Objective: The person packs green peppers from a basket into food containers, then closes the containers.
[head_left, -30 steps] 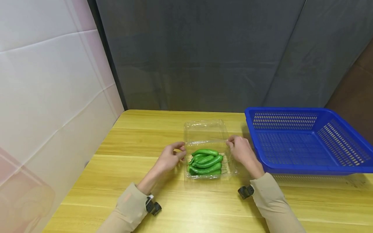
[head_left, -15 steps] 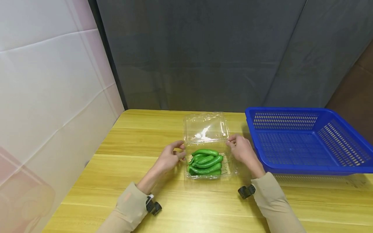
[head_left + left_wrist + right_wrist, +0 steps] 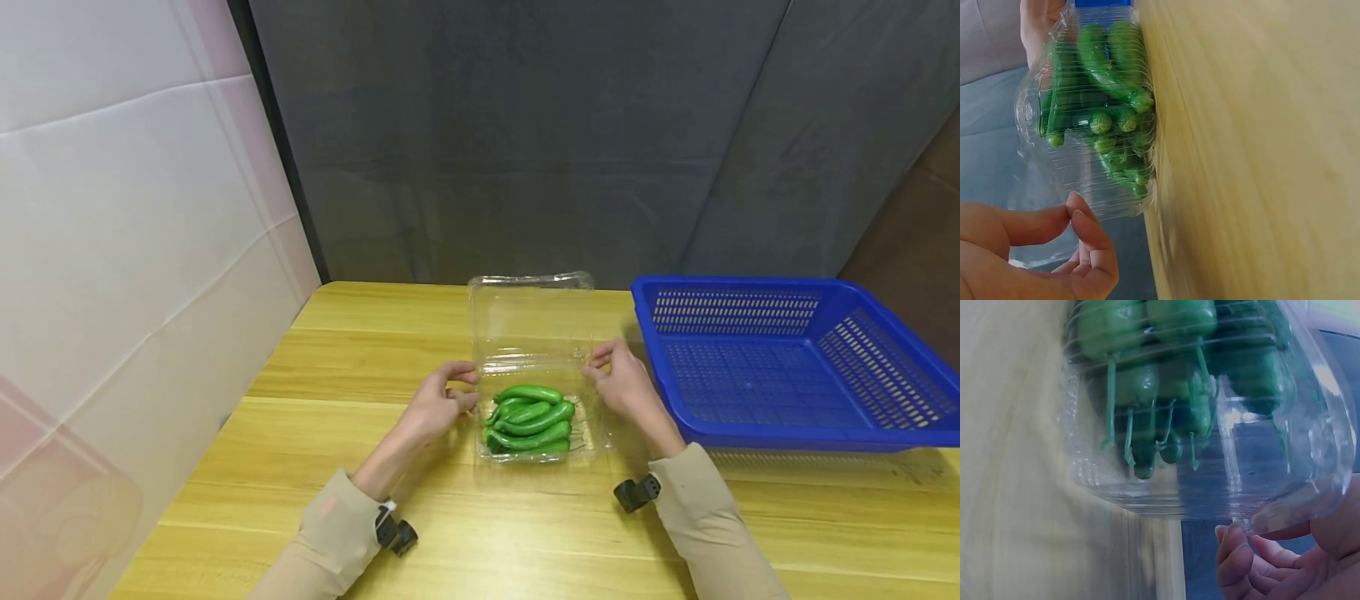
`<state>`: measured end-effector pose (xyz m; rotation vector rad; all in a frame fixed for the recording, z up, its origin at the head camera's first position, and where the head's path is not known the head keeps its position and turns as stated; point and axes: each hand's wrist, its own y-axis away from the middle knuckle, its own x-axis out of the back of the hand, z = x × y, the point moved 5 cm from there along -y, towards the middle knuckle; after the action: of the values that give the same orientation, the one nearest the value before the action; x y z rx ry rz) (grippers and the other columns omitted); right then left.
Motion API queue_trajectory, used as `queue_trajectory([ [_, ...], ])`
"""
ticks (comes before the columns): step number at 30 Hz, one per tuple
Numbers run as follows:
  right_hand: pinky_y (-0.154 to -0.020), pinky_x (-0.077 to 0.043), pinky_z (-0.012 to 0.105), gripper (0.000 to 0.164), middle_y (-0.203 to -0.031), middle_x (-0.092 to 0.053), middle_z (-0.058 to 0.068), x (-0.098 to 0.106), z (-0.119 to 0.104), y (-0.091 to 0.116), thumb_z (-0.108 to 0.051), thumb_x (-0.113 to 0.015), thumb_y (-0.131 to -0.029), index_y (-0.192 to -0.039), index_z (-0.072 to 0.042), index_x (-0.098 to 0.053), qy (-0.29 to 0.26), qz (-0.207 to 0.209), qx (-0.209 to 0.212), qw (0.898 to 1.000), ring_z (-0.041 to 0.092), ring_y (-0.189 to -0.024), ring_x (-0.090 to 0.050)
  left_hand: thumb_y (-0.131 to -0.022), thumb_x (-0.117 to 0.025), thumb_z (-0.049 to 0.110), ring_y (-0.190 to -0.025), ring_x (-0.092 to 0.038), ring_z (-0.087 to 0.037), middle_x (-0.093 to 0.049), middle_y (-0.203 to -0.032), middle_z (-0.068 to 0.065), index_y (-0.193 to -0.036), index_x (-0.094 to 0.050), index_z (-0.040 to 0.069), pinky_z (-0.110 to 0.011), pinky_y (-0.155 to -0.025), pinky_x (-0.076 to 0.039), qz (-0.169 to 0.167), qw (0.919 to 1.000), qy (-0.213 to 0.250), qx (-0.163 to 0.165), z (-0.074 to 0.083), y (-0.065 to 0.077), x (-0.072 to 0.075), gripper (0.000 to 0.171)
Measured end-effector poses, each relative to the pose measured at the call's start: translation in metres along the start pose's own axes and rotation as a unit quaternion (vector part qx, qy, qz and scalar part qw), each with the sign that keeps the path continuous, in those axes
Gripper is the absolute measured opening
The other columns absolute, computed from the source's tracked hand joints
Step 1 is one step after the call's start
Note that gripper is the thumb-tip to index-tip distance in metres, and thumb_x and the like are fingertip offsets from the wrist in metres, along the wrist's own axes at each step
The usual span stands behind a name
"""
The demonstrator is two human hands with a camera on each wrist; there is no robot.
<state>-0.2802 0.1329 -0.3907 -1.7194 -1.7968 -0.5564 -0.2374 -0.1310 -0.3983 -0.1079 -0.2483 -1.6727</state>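
A clear plastic clamshell container (image 3: pixel 540 458) sits on the table with its lid (image 3: pixel 531 321) raised behind it. Several green peppers (image 3: pixel 534 418) lie side by side in the base, thin stems toward the right in the head view. My left hand (image 3: pixel 438 404) pinches the container's back left corner between thumb and forefinger. On the opposite side, my right hand (image 3: pixel 621 383) pinches the edge at the back right corner. Through the ribbed wall, the right wrist view shows peppers (image 3: pixel 1179 319) close up, with fingertips (image 3: pixel 1235 540) at the rim.
A blue plastic basket (image 3: pixel 738 433) with slotted sides stands on the wooden table (image 3: pixel 300 467) just right of my right hand. Behind the table hangs a dark grey curtain (image 3: pixel 510 150). A white cloth wall (image 3: pixel 150 208) runs along the left.
The lid has swung up from lying low behind the base to standing more upright, its far edge higher in view. My right fingers shifted slightly; my left hand and the peppers stayed put.
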Motion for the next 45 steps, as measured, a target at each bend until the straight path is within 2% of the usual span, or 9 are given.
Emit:
queue_trajectory([
  [5,-0.083,-0.046,0.042,0.028,-0.108,-0.065,0.018,0.0,0.001,-0.001,-0.008,-0.066,-0.097,-0.116,0.0,-0.047,-0.017,-0.001,0.004,1.0,0.034,-0.097,-0.06,-0.093,-0.057,-0.011,-0.087,-0.063,-0.024,-0.051,-0.132,-0.025,-0.141,-0.042,-0.007,-0.043,-0.085,-0.053,0.0,0.9999,0.009,-0.005,0.0,0.001,0.001,0.05],
  [12,-0.064,-0.047,0.03,0.023,-0.102,-0.067,0.019,0.003,0.0,-0.001,-0.006,-0.069,-0.095,-0.108,-0.001,-0.051,-0.029,0.007,0.018,0.999,0.02,-0.069,-0.062,-0.093,-0.057,-0.011,-0.087,-0.063,-0.027,-0.05,-0.13,-0.024,-0.14,-0.04,-0.003,-0.046,-0.087,-0.052,0.004,0.9997,0.022,-0.008,0.002,0.002,0.003,0.05],
  [15,-0.064,-0.048,0.031,0.022,-0.1,-0.067,0.018,0.002,0.0,-0.002,-0.006,-0.069,-0.095,-0.108,-0.001,-0.052,-0.028,0.005,0.018,0.999,0.021,-0.072,-0.063,-0.092,-0.058,-0.012,-0.083,-0.062,-0.025,-0.05,-0.129,-0.023,-0.138,-0.04,-0.001,-0.046,-0.086,-0.053,0.013,0.9995,0.027,-0.01,0.002,0.002,0.004,0.05],
  [22,-0.077,-0.053,0.044,0.017,-0.103,-0.068,0.021,0.004,-0.003,0.0,-0.007,-0.067,-0.095,-0.106,0.001,-0.057,-0.014,0.001,0.051,0.999,0.034,-0.09,-0.066,-0.092,-0.053,-0.013,-0.077,-0.058,-0.019,-0.05,-0.125,-0.023,-0.128,-0.045,-0.004,-0.04,-0.081,-0.053,0.032,0.9991,0.024,-0.015,0.002,0.001,0.007,0.038],
  [30,-0.085,-0.051,0.051,0.016,-0.106,-0.069,0.023,0.005,-0.005,0.002,-0.008,-0.065,-0.097,-0.108,0.0,-0.057,-0.007,-0.015,0.052,0.998,0.038,-0.098,-0.066,-0.1,-0.051,-0.003,-0.075,-0.057,-0.018,-0.049,-0.12,-0.021,-0.127,-0.047,-0.005,-0.031,-0.074,-0.051,0.042,0.9982,0.042,0.002,0.002,0.0,0.008,0.027],
  [35,-0.078,-0.053,0.045,0.016,-0.105,-0.07,0.023,0.005,-0.009,0.002,-0.007,-0.063,-0.098,-0.111,0.001,-0.058,-0.012,-0.029,0.052,0.998,0.036,-0.097,-0.069,-0.103,-0.05,0.004,-0.073,-0.057,-0.017,-0.048,-0.119,-0.019,-0.129,-0.047,-0.003,-0.027,-0.071,-0.049,0.04,0.9979,0.05,0.007,0.001,-0.002,0.012,0.027],
  [40,-0.061,-0.047,0.033,0.014,-0.092,-0.07,0.018,0.007,-0.011,0.001,-0.004,-0.054,-0.102,-0.112,0.002,-0.061,-0.032,-0.037,0.045,0.998,0.024,-0.074,-0.064,-0.105,-0.046,0.008,-0.075,-0.056,-0.015,-0.053,-0.12,-0.018,-0.129,-0.048,-0.002,-0.022,-0.066,-0.046,0.041,0.9965,0.068,0.024,-0.001,-0.004,0.015,0.026],
  [43,-0.064,-0.052,0.032,0.018,-0.088,-0.067,0.016,0.007,-0.013,0.001,-0.003,-0.047,-0.105,-0.111,0.006,-0.062,-0.073,-0.051,0.031,0.996,0.019,-0.073,-0.062,-0.106,-0.045,0.01,-0.076,-0.057,-0.015,-0.054,-0.123,-0.02,-0.129,-0.048,-0.003,-0.022,-0.065,-0.046,0.04,0.9965,0.068,0.028,-0.001,-0.005,0.017,0.027],
  [45,-0.072,-0.057,0.036,0.02,-0.092,-0.068,0.017,0.006,-0.014,0.002,-0.004,-0.046,-0.106,-0.11,0.009,-0.061,-0.098,-0.062,0.024,0.993,0.021,-0.08,-0.066,-0.106,-0.046,0.01,-0.076,-0.057,-0.014,-0.054,-0.122,-0.02,-0.129,-0.048,-0.003,-0.022,-0.066,-0.046,0.036,0.9969,0.063,0.028,-0.001,-0.006,0.019,0.027],
])
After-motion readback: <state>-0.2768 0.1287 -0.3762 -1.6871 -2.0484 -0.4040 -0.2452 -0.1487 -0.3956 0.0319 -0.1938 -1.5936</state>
